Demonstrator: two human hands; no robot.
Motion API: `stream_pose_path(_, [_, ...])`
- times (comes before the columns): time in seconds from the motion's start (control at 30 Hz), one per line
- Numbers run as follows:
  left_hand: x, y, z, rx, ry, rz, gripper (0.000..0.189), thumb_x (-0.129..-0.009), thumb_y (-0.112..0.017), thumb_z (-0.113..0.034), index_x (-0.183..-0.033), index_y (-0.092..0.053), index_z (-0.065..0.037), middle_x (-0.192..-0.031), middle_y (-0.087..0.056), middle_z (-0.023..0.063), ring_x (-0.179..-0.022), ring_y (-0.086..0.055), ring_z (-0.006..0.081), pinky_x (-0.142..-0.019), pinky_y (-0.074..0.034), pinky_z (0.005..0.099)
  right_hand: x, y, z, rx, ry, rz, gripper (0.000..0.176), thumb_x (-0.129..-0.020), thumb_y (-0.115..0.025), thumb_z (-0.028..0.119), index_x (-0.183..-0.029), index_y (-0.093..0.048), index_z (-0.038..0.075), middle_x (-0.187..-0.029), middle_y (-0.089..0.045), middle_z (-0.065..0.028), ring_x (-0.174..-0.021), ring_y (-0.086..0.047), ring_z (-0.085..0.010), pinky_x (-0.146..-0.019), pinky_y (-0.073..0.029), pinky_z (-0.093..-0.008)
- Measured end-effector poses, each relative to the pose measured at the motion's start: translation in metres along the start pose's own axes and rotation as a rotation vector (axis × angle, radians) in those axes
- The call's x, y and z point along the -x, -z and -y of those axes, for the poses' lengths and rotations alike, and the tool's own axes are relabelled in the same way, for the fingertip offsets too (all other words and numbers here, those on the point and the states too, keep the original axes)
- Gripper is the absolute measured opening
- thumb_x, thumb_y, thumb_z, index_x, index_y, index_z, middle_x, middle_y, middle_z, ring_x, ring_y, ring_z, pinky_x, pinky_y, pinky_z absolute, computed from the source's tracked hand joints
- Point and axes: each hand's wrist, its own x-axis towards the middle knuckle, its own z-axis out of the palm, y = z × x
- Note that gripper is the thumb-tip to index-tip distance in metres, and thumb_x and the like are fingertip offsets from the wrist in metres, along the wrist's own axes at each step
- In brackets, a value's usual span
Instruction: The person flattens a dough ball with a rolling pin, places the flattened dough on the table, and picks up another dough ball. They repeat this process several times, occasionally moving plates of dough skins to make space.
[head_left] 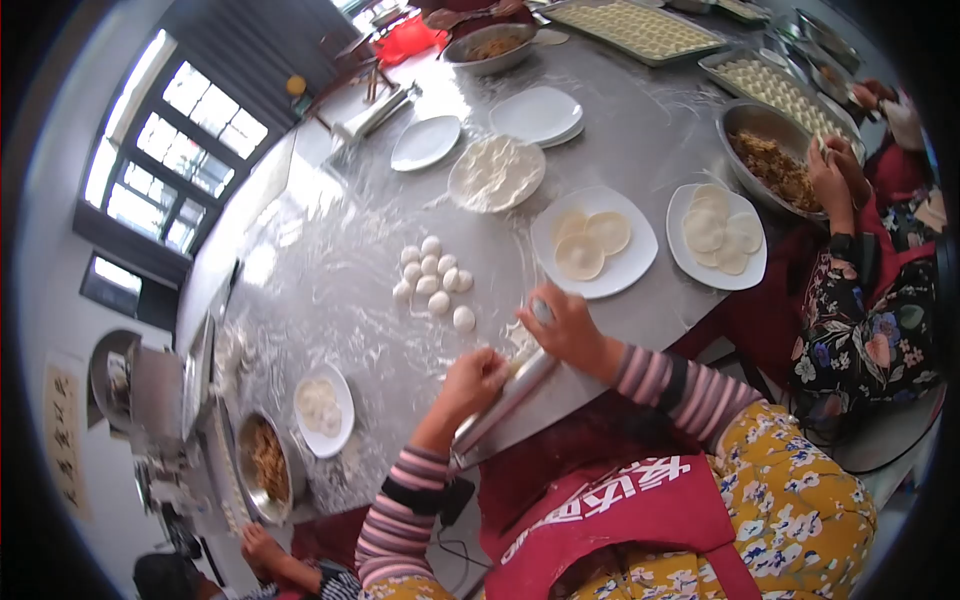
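My right hand (pixel 572 328) is closed around a rolling pin (pixel 541 310), whose rounded end sticks out above the fingers. My left hand (pixel 474 382) pinches the edge of a pale dough wrapper (pixel 518 364) at the table's near edge. Most of the pin and part of the wrapper are hidden by my hands. Several small dough balls (pixel 430 265) lie on the floured metal table just beyond. A white plate (pixel 622 282) with a few round wrappers (pixel 580 256) sits past my right hand.
A bowl of flour (pixel 497 174) and white plates (pixel 426 143) stand farther back. Filling bowls are at right (pixel 735 120) and left (pixel 288 490), each near a co-worker's hands. Another wrapper plate (pixel 758 262) is on the right; trays of dumplings (pixel 640 30) are at the back.
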Motion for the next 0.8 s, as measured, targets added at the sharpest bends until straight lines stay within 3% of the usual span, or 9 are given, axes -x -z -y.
stream_pose_path(0.23, [-0.068, -0.005, -0.051, 0.107, -0.152, -0.009, 0.019, -0.081, -0.059, -0.011, -0.095, -0.055, 0.002, -0.077, -0.057, 0.0132, -0.073, -0.057, 0.0193, -0.068, -0.047, 0.0325, 0.030, 0.053, 0.032, -0.247, -0.231, 0.052, 0.024, -0.074, -0.071, 0.008, -0.084, -0.050, 0.005, -0.066, -0.053, -0.0139, -0.057, -0.057, -0.0356, -0.049, -0.044, -0.0392])
stream_pose_path(0.3, [-0.086, -0.003, -0.088, 0.608, -0.155, -0.027, 0.023, -0.082, -0.060, -0.014, -0.098, -0.055, 0.002, -0.082, -0.060, 0.0135, -0.076, -0.059, 0.0218, -0.072, -0.047, 0.0309, 0.026, 0.051, 0.030, -0.305, -0.205, 0.033, 0.024, -0.074, -0.071, 0.008, -0.084, -0.050, 0.005, -0.066, -0.054, -0.0141, -0.058, -0.057, -0.0359, -0.049, -0.045, -0.0381])
stream_pose_path(0.33, [-0.090, -0.001, -0.082, 0.609, -0.157, -0.028, 0.023, -0.082, -0.060, -0.014, -0.098, -0.055, 0.002, -0.082, -0.060, 0.0135, -0.076, -0.059, 0.0218, -0.072, -0.047, 0.0309, 0.026, 0.049, 0.027, -0.309, -0.196, 0.041, 0.023, -0.074, -0.071, 0.008, -0.083, -0.050, 0.005, -0.066, -0.054, -0.0143, -0.058, -0.057, -0.0361, -0.049, -0.045, -0.0376])
stream_pose_path(0.4, [-0.101, 0.008, -0.060, 0.120, -0.237, -0.314, 0.026, -0.081, -0.060, -0.012, -0.103, -0.054, 0.002, -0.094, -0.061, 0.0160, -0.086, -0.060, 0.0268, -0.078, -0.047, 0.0337, 0.026, 0.051, 0.027, -0.319, -0.202, 0.050, 0.023, -0.074, -0.071, 0.008, -0.083, -0.050, 0.005, -0.065, -0.053, -0.0142, -0.058, -0.057, -0.0360, -0.049, -0.044, -0.0375])
stream_pose_path(0.43, [-0.094, 0.010, -0.051, 0.111, -0.236, -0.314, 0.026, -0.081, -0.060, -0.012, -0.103, -0.054, 0.002, -0.094, -0.061, 0.0160, -0.086, -0.060, 0.0268, -0.078, -0.047, 0.0337, 0.026, 0.051, 0.028, -0.332, -0.214, 0.056, 0.023, -0.074, -0.072, 0.008, -0.083, -0.050, 0.005, -0.065, -0.053, -0.0141, -0.057, -0.057, -0.0359, -0.049, -0.044, -0.0375])
stream_pose_path(0.5, [-0.066, 0.009, -0.028, -0.626, -0.161, -0.413, 0.027, -0.079, -0.059, -0.009, -0.103, -0.055, 0.001, -0.103, -0.059, 0.0187, -0.096, -0.057, 0.0323, -0.082, -0.046, 0.0388, 0.026, 0.052, 0.029, -0.344, -0.219, 0.041, 0.023, -0.074, -0.072, 0.008, -0.083, -0.050, 0.005, -0.065, -0.053, -0.0140, -0.057, -0.057, -0.0358, -0.049, -0.044, -0.0375])
stream_pose_path(0.63, [-0.033, -0.006, -0.008, -0.790, -0.271, -0.477, 0.028, -0.075, -0.058, -0.003, -0.102, -0.056, 0.001, -0.108, -0.055, 0.0187, -0.100, -0.053, 0.0360, -0.086, -0.044, 0.0429, 0.026, 0.052, 0.032, -0.336, -0.220, 0.025, 0.023, -0.075, -0.072, 0.009, -0.082, -0.051, 0.005, -0.065, -0.054, -0.0136, -0.058, -0.057, -0.0350, -0.049, -0.045, -0.0372])
stream_pose_path(0.73, [-0.022, 0.003, -0.014, -0.609, -0.122, -0.333, 0.030, -0.070, -0.064, -0.005, -0.100, -0.059, 0.000, -0.104, -0.058, 0.0184, -0.096, -0.057, 0.0345, -0.082, -0.047, 0.0396, 0.029, 0.055, 0.031, -0.300, -0.228, 0.041, 0.022, -0.075, -0.071, 0.008, -0.083, -0.051, 0.005, -0.067, -0.055, -0.0137, -0.059, -0.058, -0.0344, -0.049, -0.045, -0.0367])
stream_pose_path(0.8, [-0.015, 0.006, -0.012, -0.362, -0.099, -0.202, 0.027, -0.070, -0.069, -0.009, -0.094, -0.062, 0.002, -0.092, -0.064, 0.0148, -0.081, -0.062, 0.0271, -0.072, -0.050, 0.0353, 0.027, 0.058, 0.035, -0.283, -0.233, 0.082, 0.022, -0.075, -0.071, 0.008, -0.083, -0.051, 0.005, -0.067, -0.055, -0.0134, -0.059, -0.058, -0.0341, -0.049, -0.045, -0.0365])
